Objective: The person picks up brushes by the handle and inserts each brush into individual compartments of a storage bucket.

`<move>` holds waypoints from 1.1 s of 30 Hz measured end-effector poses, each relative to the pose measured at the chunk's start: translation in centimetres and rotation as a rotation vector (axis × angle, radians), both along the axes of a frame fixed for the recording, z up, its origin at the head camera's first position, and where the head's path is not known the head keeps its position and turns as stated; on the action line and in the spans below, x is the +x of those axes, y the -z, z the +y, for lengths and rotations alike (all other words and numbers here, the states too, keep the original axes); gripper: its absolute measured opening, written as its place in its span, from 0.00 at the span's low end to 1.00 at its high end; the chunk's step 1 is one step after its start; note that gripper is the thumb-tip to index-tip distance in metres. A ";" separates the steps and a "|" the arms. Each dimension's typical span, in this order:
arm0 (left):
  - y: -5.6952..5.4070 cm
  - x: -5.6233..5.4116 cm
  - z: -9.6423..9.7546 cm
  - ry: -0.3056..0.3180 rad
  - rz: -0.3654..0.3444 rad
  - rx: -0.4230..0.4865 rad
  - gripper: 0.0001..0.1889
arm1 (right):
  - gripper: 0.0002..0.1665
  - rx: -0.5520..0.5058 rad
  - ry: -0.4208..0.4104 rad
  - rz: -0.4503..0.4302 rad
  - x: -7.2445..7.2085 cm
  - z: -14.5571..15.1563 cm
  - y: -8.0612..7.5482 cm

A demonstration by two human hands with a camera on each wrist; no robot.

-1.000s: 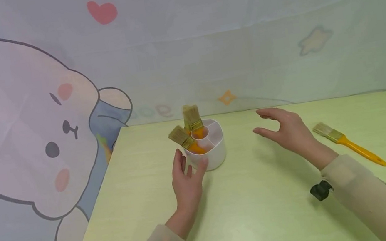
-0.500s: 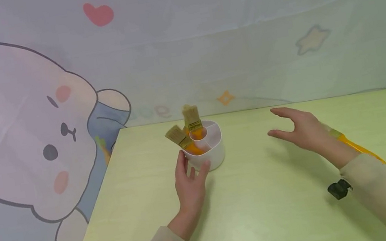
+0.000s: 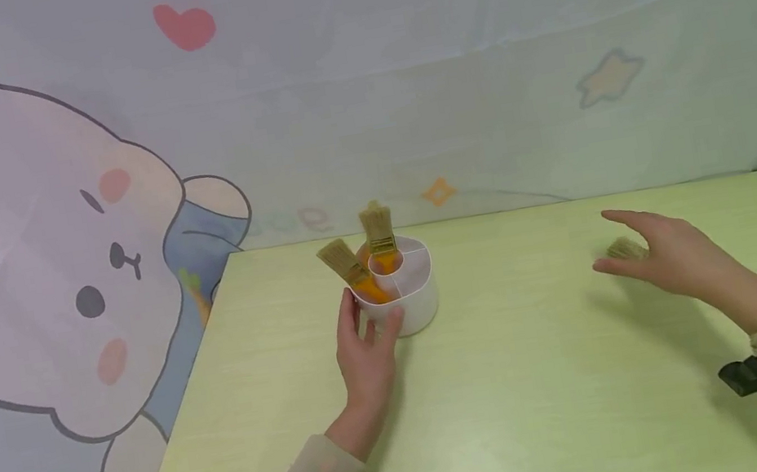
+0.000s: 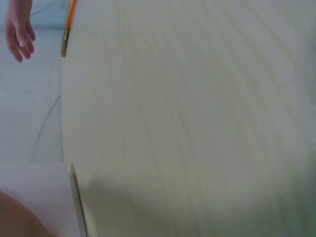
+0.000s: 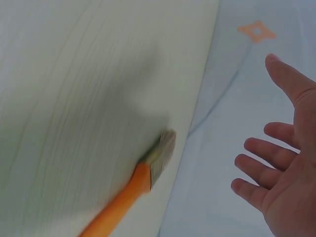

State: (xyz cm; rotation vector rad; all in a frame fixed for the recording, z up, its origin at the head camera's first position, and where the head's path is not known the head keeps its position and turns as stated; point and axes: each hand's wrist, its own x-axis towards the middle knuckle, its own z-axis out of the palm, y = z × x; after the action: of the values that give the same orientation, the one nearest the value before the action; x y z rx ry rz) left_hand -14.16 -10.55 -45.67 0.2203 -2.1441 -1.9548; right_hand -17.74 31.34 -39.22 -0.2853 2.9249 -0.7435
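Note:
My left hand [image 3: 366, 362] holds a white round divided holder [image 3: 414, 311], thumb on its front wall and fingers round its left side. Two paintbrushes stand in it bristles up: one tilted left [image 3: 344, 261], the other nearly upright [image 3: 379, 228]; a further brush is partly hidden behind. My right hand [image 3: 679, 254] hovers with thumb and fingers spread, nothing between them. Under it a loose paintbrush lies on the table; the head view shows only its bristles [image 3: 624, 249], while the right wrist view shows its orange handle [image 5: 116, 210] and metal band.
The pale yellow-green table [image 3: 525, 411] ends at the back against a hanging cloth [image 3: 402, 100] printed with a bear, hearts and stars. The holder stands near the back edge, left of the table's middle.
My right hand has moved right, from beside the loose paintbrush to above it, and now covers most of it. My left hand has closed in on the holder's wall.

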 end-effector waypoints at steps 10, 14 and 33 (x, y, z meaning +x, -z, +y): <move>0.0 -0.6 -0.6 0.033 -0.001 0.008 0.47 | 0.67 0.132 0.010 -0.056 0.7 4.4 0.4; 0.0 -0.7 -0.8 0.041 -0.002 0.010 0.48 | 0.69 0.142 0.017 -0.061 1.0 5.4 0.7; 0.3 -1.1 -1.5 0.067 0.016 0.002 0.45 | 0.66 0.246 -0.011 0.073 1.8 7.8 4.5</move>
State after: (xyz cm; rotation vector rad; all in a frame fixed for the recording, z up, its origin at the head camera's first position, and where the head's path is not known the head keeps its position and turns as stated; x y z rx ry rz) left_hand -15.28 -12.03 -45.98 0.1339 -2.1662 -1.9879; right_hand -15.95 39.15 -43.76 -0.3098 3.0380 -0.3730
